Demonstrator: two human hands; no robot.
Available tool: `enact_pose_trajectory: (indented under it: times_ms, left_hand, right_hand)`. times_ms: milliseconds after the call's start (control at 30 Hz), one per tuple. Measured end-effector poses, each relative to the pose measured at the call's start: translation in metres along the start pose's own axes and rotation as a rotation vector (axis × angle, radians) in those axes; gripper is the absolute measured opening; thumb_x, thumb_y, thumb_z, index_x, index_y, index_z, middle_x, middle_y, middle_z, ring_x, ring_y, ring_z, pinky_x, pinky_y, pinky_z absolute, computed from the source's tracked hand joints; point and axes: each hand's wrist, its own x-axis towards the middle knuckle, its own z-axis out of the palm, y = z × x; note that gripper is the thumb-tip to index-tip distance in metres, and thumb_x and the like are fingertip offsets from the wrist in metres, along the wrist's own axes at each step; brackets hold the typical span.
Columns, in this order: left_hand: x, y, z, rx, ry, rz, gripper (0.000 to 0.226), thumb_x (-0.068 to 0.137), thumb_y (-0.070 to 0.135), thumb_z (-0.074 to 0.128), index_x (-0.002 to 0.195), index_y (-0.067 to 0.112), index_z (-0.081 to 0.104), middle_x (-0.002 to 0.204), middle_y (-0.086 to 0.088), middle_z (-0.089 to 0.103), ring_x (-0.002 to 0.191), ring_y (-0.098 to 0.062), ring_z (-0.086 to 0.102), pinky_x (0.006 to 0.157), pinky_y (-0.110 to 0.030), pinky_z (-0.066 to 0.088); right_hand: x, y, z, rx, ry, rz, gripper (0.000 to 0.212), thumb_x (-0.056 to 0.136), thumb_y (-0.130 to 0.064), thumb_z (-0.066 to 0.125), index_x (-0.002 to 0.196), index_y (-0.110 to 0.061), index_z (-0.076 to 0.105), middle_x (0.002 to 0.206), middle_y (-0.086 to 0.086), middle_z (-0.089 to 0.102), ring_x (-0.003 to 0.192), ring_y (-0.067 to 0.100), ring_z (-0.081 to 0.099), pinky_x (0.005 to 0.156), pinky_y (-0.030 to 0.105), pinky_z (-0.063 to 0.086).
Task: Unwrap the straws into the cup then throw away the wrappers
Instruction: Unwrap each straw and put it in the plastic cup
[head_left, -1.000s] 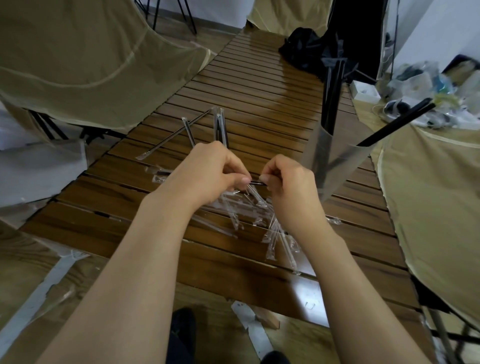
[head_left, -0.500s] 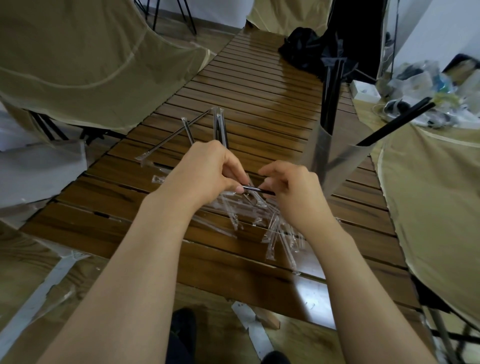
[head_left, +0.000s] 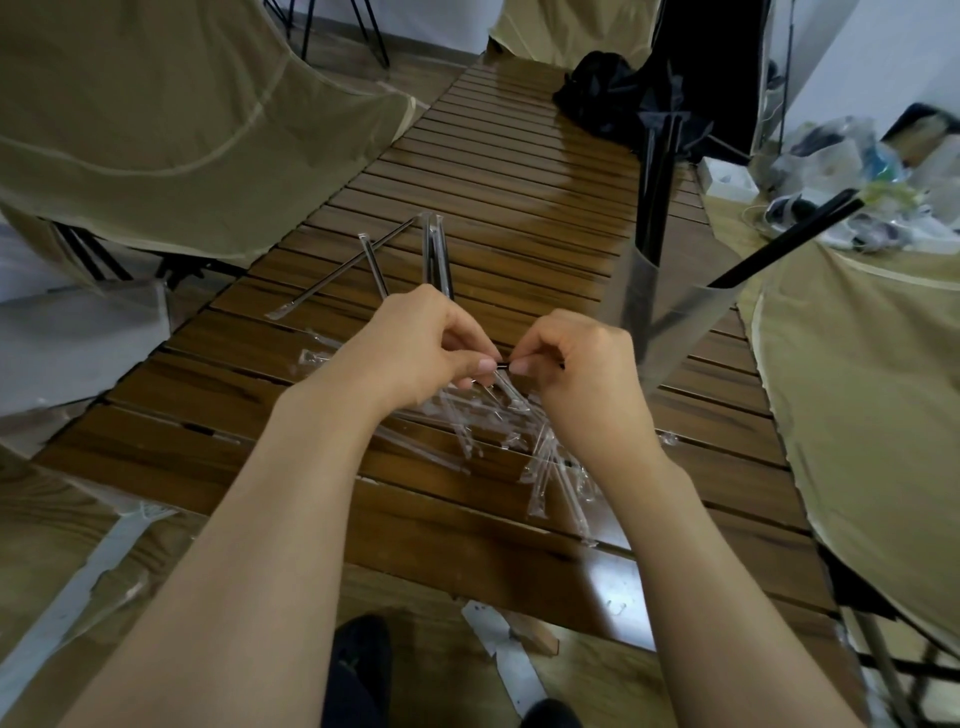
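Lying nearest on the brown slatted wooden table (head_left: 467, 525), a loose heap of empty clear plastic wrappers (head_left: 540, 462) spreads under the wrists. Just above it, the left hand (head_left: 415, 348) and right hand (head_left: 582, 364) meet fingertip to fingertip, each pinching a thin black straw (head_left: 503, 365) held crosswise between them, its clear sleeve trailing down toward the heap. Farther off, left of centre, several still-wrapped black straws (head_left: 434, 254) lie on the slats. To the right stands a tall clear plastic cup (head_left: 670, 312) holding unwrapped black straws (head_left: 657, 187), one leaning out rightward. Tan fabric chairs (head_left: 156, 130) flank the table.
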Motion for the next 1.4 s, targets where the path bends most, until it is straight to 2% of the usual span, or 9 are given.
enact_pose_trajectory:
  times_ms: [133, 300, 433, 600, 767, 1033, 1200, 1333, 1400]
  left_hand:
    - [0.000, 0.002, -0.001, 0.000, 0.015, 0.007, 0.011, 0.084, 0.025, 0.074, 0.093, 0.032, 0.074, 0.082, 0.014, 0.071, 0.071, 0.010, 0.066, 0.064, -0.008, 0.048]
    - [0.001, 0.004, 0.002, -0.015, 0.010, -0.010, 0.011, 0.082, 0.024, 0.075, 0.092, 0.029, 0.075, 0.082, 0.013, 0.072, 0.070, 0.010, 0.066, 0.066, -0.010, 0.049]
    - [0.001, 0.000, 0.001, -0.035, 0.006, -0.023, 0.007, 0.087, 0.026, 0.070, 0.092, 0.030, 0.074, 0.077, 0.015, 0.073, 0.070, 0.010, 0.066, 0.071, -0.013, 0.049]
    - [0.002, -0.002, 0.001, -0.036, -0.021, -0.035, 0.008, 0.089, 0.025, 0.069, 0.093, 0.030, 0.073, 0.077, 0.014, 0.073, 0.070, 0.009, 0.067, 0.069, -0.013, 0.049]
    - [0.001, 0.001, 0.002, -0.043, -0.023, -0.024, 0.007, 0.089, 0.027, 0.068, 0.090, 0.033, 0.072, 0.079, 0.015, 0.073, 0.070, 0.009, 0.066, 0.071, -0.014, 0.049]
    - [-0.001, 0.008, 0.000, -0.008, 0.034, -0.007, 0.011, 0.081, 0.025, 0.076, 0.088, 0.033, 0.074, 0.077, 0.016, 0.071, 0.070, 0.010, 0.066, 0.067, -0.010, 0.046]
    - [0.000, 0.007, -0.001, 0.014, 0.047, 0.000, 0.017, 0.077, 0.025, 0.079, 0.092, 0.031, 0.074, 0.075, 0.015, 0.072, 0.076, 0.009, 0.067, 0.080, -0.012, 0.047]
    - [0.001, 0.003, -0.002, 0.045, 0.051, -0.003, 0.023, 0.073, 0.024, 0.083, 0.093, 0.030, 0.074, 0.072, 0.016, 0.072, 0.072, 0.011, 0.067, 0.082, -0.016, 0.052]
    - [0.001, 0.002, -0.002, 0.062, 0.050, 0.001, 0.021, 0.073, 0.026, 0.082, 0.091, 0.031, 0.074, 0.075, 0.016, 0.072, 0.075, 0.007, 0.067, 0.085, -0.023, 0.055]
  right_hand:
    - [0.001, -0.005, -0.002, -0.017, -0.032, 0.077, 0.016, 0.088, -0.004, 0.062, 0.085, -0.017, 0.071, 0.089, -0.004, 0.065, 0.084, 0.010, 0.060, 0.079, 0.027, 0.052]
    - [0.007, -0.006, -0.006, -0.088, -0.235, 0.190, 0.015, 0.091, -0.006, 0.058, 0.098, -0.017, 0.065, 0.097, -0.003, 0.059, 0.092, 0.013, 0.057, 0.079, 0.024, 0.048]
    - [0.003, -0.007, -0.005, -0.002, -0.150, 0.129, 0.009, 0.093, -0.011, 0.058, 0.093, -0.018, 0.063, 0.092, -0.007, 0.058, 0.081, 0.005, 0.055, 0.069, 0.013, 0.045]
    - [0.005, -0.006, -0.006, -0.009, -0.234, 0.148, 0.005, 0.092, -0.017, 0.059, 0.094, -0.017, 0.063, 0.093, -0.004, 0.061, 0.084, 0.010, 0.057, 0.077, 0.025, 0.051]
    - [0.002, -0.004, -0.001, -0.092, -0.102, 0.017, 0.014, 0.088, -0.003, 0.060, 0.083, -0.016, 0.059, 0.085, -0.005, 0.054, 0.077, 0.011, 0.052, 0.062, 0.014, 0.040]
    - [0.001, -0.005, 0.002, -0.011, -0.033, 0.128, 0.012, 0.091, -0.006, 0.059, 0.087, -0.017, 0.062, 0.088, -0.004, 0.060, 0.080, 0.010, 0.056, 0.067, 0.022, 0.050]
    - [0.002, -0.003, 0.001, 0.052, -0.112, 0.201, 0.016, 0.092, -0.009, 0.058, 0.085, -0.024, 0.056, 0.085, -0.006, 0.059, 0.076, 0.006, 0.055, 0.060, 0.014, 0.042]
    - [0.003, -0.006, -0.003, 0.092, -0.233, 0.178, 0.005, 0.093, -0.013, 0.057, 0.092, -0.018, 0.058, 0.081, -0.006, 0.057, 0.075, 0.009, 0.056, 0.064, 0.017, 0.046]
    - [0.002, -0.010, -0.005, 0.054, -0.251, 0.172, 0.007, 0.092, -0.010, 0.058, 0.094, -0.016, 0.056, 0.088, -0.003, 0.058, 0.080, 0.012, 0.056, 0.068, 0.021, 0.048]
